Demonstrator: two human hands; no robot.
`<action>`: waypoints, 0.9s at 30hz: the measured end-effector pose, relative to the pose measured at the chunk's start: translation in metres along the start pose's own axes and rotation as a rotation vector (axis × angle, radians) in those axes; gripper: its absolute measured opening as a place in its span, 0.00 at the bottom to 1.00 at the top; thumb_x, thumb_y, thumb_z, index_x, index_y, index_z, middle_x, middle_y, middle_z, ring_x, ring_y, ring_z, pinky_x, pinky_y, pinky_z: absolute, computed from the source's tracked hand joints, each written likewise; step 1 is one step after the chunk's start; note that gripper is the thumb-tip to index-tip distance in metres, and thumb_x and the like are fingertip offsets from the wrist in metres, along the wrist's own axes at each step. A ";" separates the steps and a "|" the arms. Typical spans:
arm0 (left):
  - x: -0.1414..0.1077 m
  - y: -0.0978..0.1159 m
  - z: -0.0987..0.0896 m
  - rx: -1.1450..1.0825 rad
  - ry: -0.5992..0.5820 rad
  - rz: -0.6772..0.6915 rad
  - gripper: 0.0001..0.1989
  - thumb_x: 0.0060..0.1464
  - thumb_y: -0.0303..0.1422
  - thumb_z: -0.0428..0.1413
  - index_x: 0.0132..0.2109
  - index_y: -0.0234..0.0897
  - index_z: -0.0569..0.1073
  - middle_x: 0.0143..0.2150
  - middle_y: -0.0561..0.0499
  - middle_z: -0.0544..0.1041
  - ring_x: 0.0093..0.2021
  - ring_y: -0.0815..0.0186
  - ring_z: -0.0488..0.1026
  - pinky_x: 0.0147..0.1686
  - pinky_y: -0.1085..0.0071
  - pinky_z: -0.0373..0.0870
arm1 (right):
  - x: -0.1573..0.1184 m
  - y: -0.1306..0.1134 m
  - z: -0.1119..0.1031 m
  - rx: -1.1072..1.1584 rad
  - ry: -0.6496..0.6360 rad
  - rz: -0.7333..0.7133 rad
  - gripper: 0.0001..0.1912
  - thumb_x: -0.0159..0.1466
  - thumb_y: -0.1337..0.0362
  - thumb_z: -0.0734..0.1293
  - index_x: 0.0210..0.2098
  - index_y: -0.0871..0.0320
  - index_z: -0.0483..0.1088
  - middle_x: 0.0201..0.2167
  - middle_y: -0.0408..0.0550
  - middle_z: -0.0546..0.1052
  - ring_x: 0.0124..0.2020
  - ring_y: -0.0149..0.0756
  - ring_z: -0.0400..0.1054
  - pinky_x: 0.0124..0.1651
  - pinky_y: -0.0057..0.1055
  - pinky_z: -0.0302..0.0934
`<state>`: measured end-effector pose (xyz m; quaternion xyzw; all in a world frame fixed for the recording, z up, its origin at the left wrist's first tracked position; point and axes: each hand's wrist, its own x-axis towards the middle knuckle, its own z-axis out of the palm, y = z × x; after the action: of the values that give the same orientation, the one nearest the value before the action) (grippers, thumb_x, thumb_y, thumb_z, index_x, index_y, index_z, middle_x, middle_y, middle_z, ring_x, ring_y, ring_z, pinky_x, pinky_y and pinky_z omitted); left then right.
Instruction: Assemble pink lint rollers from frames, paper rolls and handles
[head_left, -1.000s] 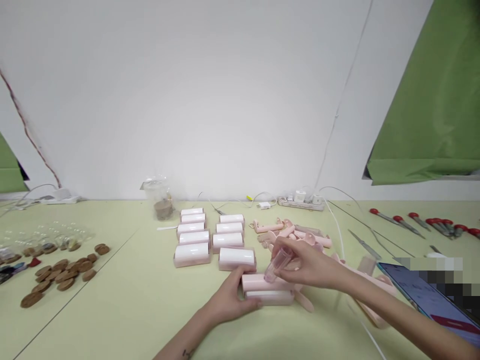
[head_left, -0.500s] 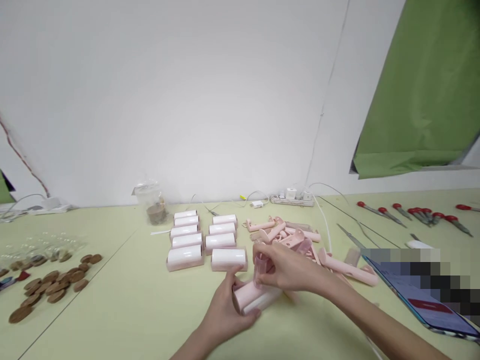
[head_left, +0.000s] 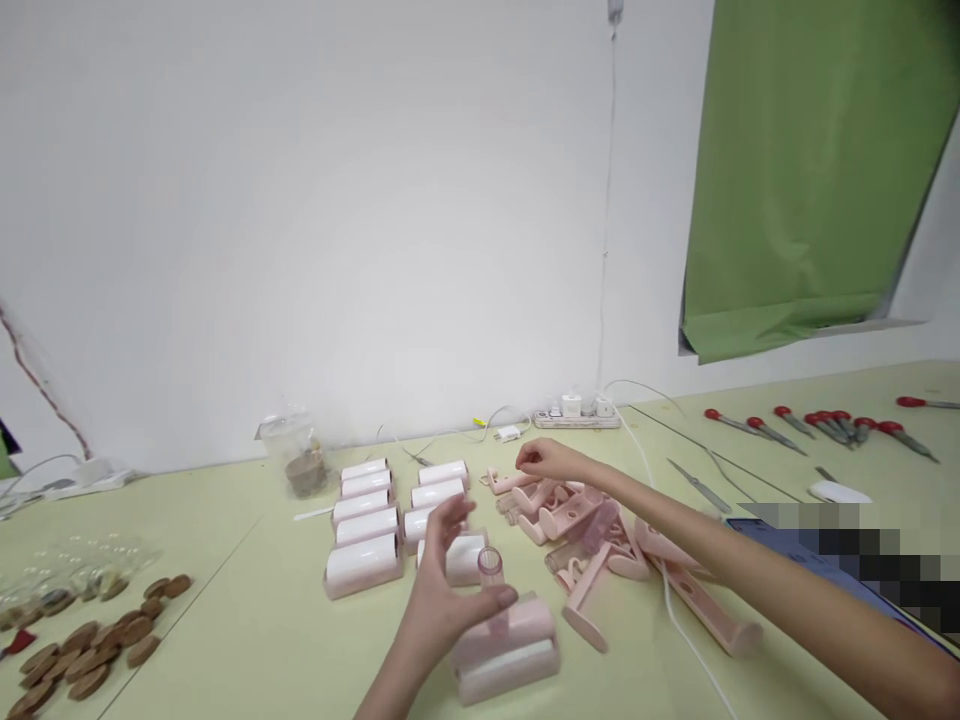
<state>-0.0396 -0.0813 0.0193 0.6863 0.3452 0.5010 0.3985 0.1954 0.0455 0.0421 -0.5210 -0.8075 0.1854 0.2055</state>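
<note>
My left hand is open in a C shape, thumb and fingers apart. Its thumb passes in front of a clear pink tube standing on end. Just beyond the thumb lies a pink cylindrical part beside a white roll in a clear pink sleeve. My right hand is over the far edge of a heap of pink plastic handles, fingers curled together; whatever is between the fingertips is hidden. A small pink handle lies just below them.
White rolls in pink sleeves stand in two rows at left centre. Wooden discs lie at far left, a plastic bag by the wall. Rightward are red-tipped tools, a phone, a knife and a white cable.
My right hand has left the clear tube and moved away to the handle heap. My left hand has let go of the pink part and roll, now lying on the table. The view has shifted.
</note>
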 end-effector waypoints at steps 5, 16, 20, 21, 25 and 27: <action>0.017 -0.017 0.037 -0.328 -0.169 -0.294 0.20 0.37 0.46 0.58 0.18 0.37 0.59 0.10 0.59 0.62 0.10 0.75 0.59 0.12 0.78 0.56 | -0.005 0.011 -0.009 -0.172 -0.040 0.061 0.11 0.61 0.60 0.60 0.35 0.62 0.67 0.34 0.45 0.72 0.34 0.31 0.66 0.37 0.34 0.62; 0.014 -0.016 0.050 -0.453 -0.033 -0.385 0.25 0.32 0.46 0.59 0.15 0.39 0.51 0.06 0.65 0.50 0.06 0.81 0.45 0.06 0.81 0.41 | -0.040 0.018 0.008 -0.161 0.047 0.206 0.08 0.54 0.61 0.65 0.29 0.61 0.67 0.24 0.42 0.69 0.25 0.29 0.62 0.30 0.29 0.56; 0.014 -0.015 0.051 -0.467 -0.029 -0.381 0.24 0.33 0.46 0.59 0.15 0.39 0.52 0.06 0.65 0.50 0.06 0.82 0.45 0.06 0.81 0.41 | -0.046 0.006 -0.002 0.027 0.139 0.164 0.15 0.55 0.64 0.61 0.42 0.61 0.66 0.26 0.45 0.71 0.26 0.32 0.64 0.29 0.28 0.56; 0.014 -0.015 0.051 -0.469 -0.026 -0.382 0.24 0.33 0.46 0.59 0.15 0.39 0.52 0.06 0.65 0.50 0.06 0.82 0.45 0.06 0.81 0.41 | -0.050 -0.002 -0.006 0.069 0.148 0.137 0.18 0.57 0.64 0.57 0.46 0.60 0.63 0.29 0.46 0.72 0.29 0.32 0.65 0.30 0.29 0.58; 0.014 -0.014 0.052 -0.475 -0.020 -0.385 0.24 0.32 0.46 0.59 0.15 0.39 0.52 0.06 0.65 0.51 0.06 0.82 0.45 0.06 0.81 0.42 | -0.070 -0.047 -0.006 0.565 0.081 0.030 0.19 0.60 0.62 0.53 0.47 0.60 0.64 0.37 0.50 0.72 0.38 0.33 0.68 0.40 0.31 0.61; 0.015 -0.015 0.053 -0.473 -0.020 -0.388 0.23 0.32 0.45 0.59 0.15 0.39 0.52 0.05 0.65 0.50 0.05 0.81 0.45 0.05 0.81 0.42 | -0.081 -0.071 0.001 0.887 -0.011 -0.008 0.16 0.57 0.62 0.60 0.45 0.59 0.65 0.35 0.48 0.73 0.38 0.34 0.68 0.42 0.32 0.61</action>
<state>0.0138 -0.0724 0.0023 0.5006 0.3398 0.4751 0.6389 0.1705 -0.0563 0.0664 -0.3785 -0.6529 0.5159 0.4053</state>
